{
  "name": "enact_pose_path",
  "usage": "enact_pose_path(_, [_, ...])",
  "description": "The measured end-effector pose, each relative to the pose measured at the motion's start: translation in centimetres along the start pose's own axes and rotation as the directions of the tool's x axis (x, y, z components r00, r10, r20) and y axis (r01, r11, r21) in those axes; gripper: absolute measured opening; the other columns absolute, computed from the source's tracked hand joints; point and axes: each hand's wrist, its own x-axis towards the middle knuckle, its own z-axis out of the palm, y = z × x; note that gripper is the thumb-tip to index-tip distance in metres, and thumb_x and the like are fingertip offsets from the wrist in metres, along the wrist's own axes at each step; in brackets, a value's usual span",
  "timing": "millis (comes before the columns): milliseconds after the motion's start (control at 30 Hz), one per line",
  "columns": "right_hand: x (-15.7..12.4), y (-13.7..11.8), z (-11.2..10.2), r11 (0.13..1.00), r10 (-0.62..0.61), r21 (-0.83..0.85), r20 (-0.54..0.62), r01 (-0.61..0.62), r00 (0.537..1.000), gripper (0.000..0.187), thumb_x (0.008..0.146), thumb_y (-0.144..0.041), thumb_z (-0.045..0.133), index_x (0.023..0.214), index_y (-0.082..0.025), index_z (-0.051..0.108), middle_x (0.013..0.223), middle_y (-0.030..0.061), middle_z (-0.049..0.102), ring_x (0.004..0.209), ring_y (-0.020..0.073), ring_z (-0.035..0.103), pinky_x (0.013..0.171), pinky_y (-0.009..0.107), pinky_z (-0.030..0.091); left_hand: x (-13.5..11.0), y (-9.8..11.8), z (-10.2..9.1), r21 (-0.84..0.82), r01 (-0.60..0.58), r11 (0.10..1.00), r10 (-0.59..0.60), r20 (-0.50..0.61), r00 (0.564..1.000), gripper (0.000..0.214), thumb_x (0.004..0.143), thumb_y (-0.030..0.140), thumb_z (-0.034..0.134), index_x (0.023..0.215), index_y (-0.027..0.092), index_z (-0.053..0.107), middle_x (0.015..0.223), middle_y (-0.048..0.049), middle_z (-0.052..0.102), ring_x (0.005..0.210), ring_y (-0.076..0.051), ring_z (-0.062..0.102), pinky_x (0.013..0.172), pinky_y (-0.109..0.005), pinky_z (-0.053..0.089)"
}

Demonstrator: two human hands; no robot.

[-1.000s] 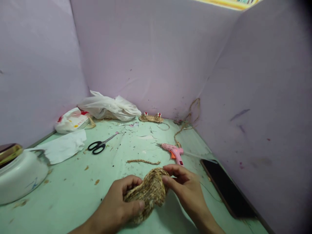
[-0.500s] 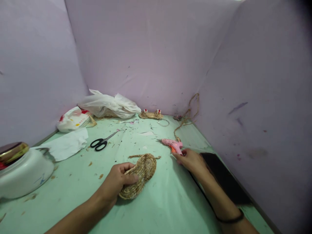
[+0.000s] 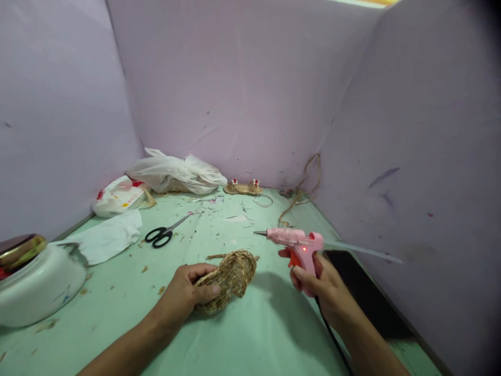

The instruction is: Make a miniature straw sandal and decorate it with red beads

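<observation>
A braided straw sole (image 3: 230,274), pinched at its near left end between thumb and fingers, is in my left hand (image 3: 190,290). It tilts up off the green table, and a short end of braid sticks out at its far side. My right hand (image 3: 323,279) is wrapped around the handle of a pink hot glue gun (image 3: 297,241), held above the table with the metal nozzle pointing left. A red light glows on the gun, a clear glue stick (image 3: 364,249) juts from its back, and a black cord hangs from the handle.
Black-handled scissors (image 3: 166,233) lie at left, beside white paper (image 3: 107,237). A white pot-like container (image 3: 39,290) stands at the near left. Along the back are a plastic bag (image 3: 178,172), a beaded straw piece (image 3: 242,188) and cord (image 3: 297,196). A dark flat panel (image 3: 368,292) lies right.
My right hand has lifted the glue gun off the table and brought it upright. My left hand has tilted the straw sole, raising its right end.
</observation>
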Motion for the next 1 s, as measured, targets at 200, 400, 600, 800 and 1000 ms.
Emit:
enact_pose_path(200, [-1.5, 0.0, -0.4, 0.999, -0.039, -0.008, 0.036, 0.039, 0.999, 0.029, 0.074, -0.045, 0.064, 0.086, -0.018, 0.063, 0.064, -0.0008, 0.051, 0.051, 0.0101, 0.040, 0.045, 0.022, 0.033, 0.3, -0.5, 0.1, 0.010, 0.021, 1.000, -0.020, -0.042, 0.999, 0.035, 0.051, 0.029, 0.080, 0.081, 0.013, 0.073, 0.065, -0.0029, 0.068, 0.056, -0.013, 0.056, 0.053, -0.022, 0.040])
enact_pose_path(400, [-1.8, -0.1, -0.7, 0.974, -0.138, -0.170, 0.081, 0.150, 0.987, 0.030, 0.082, -0.047, 0.053, 0.086, -0.020, 0.066, 0.057, -0.0019, 0.045, 0.055, 0.0143, 0.047, 0.053, 0.026, 0.041, 0.5, -0.6, 0.1, 0.044, 0.010, 0.999, -0.008, -0.044, 0.999, 0.039, 0.051, 0.031, 0.080, 0.085, 0.014, 0.074, 0.070, -0.0041, 0.069, 0.060, -0.016, 0.057, 0.056, -0.024, 0.042])
enact_pose_path(600, [-1.9, 0.1, -0.6, 0.924, -0.171, -0.334, 0.081, 0.188, 0.982, 0.029, 0.083, -0.045, 0.051, 0.091, -0.021, 0.066, 0.081, 0.0068, 0.064, 0.077, 0.0222, 0.058, 0.072, 0.037, 0.046, 0.4, -0.5, 0.1, 0.060, 0.016, 0.998, -0.013, -0.043, 0.999, 0.039, 0.051, 0.033, 0.079, 0.084, 0.014, 0.073, 0.071, -0.0054, 0.070, 0.060, -0.016, 0.058, 0.055, -0.023, 0.042])
enact_pose_path(800, [-2.0, 0.5, -0.5, 0.915, -0.162, -0.359, 0.098, 0.187, 0.982, 0.027, 0.086, -0.043, 0.048, 0.095, -0.022, 0.063, 0.088, 0.0064, 0.065, 0.082, 0.0222, 0.059, 0.076, 0.037, 0.046, 0.4, -0.6, 0.1, 0.065, 0.006, 0.998, -0.006, 0.002, 1.000, 0.038, 0.054, 0.033, 0.078, 0.086, 0.013, 0.073, 0.070, -0.0061, 0.070, 0.060, -0.015, 0.057, 0.055, -0.023, 0.041])
enact_pose_path(1000, [-2.1, 1.0, -0.6, 0.908, -0.121, -0.394, 0.082, 0.143, 0.989, 0.030, 0.086, -0.045, 0.047, 0.096, -0.021, 0.062, 0.090, 0.0073, 0.064, 0.085, 0.0235, 0.058, 0.077, 0.038, 0.046, 0.6, -0.9, -0.1, 0.069, 0.008, 0.998, -0.007, -0.005, 1.000, 0.039, 0.054, 0.032, 0.078, 0.088, 0.013, 0.073, 0.073, -0.0064, 0.070, 0.062, -0.016, 0.058, 0.058, -0.025, 0.041])
